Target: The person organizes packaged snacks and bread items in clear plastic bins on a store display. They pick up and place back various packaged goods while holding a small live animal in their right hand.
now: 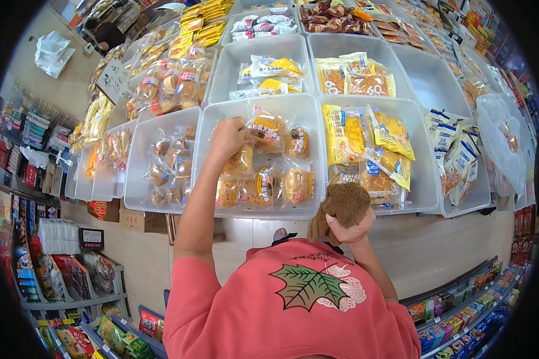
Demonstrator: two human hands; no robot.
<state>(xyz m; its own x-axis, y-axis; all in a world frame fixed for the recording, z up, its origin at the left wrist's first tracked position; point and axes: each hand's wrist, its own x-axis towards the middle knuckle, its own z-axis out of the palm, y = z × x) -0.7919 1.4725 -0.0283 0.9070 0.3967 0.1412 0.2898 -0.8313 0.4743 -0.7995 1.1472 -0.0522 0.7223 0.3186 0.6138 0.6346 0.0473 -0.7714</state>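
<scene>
My left hand (230, 138) reaches into a translucent plastic bin (256, 214) of wrapped bread buns. Its fingers touch the wrappers between a bun (238, 162) below them and another bun (267, 130) to their right; whether they grip one is hidden. More wrapped buns (298, 185) lie in the lower part of that bin. Near the bin's front right corner, my right hand (352, 226) holds a bunched brown cloth (346, 206) in front of my chest.
Right of the bun bin stands a bin (424, 207) of yellow-wrapped bread; to its left is one with small packaged cakes (166, 168). More snack bins extend behind. A plastic bag (501, 139) hangs at the right. Shelves of packets (462, 314) stand behind me.
</scene>
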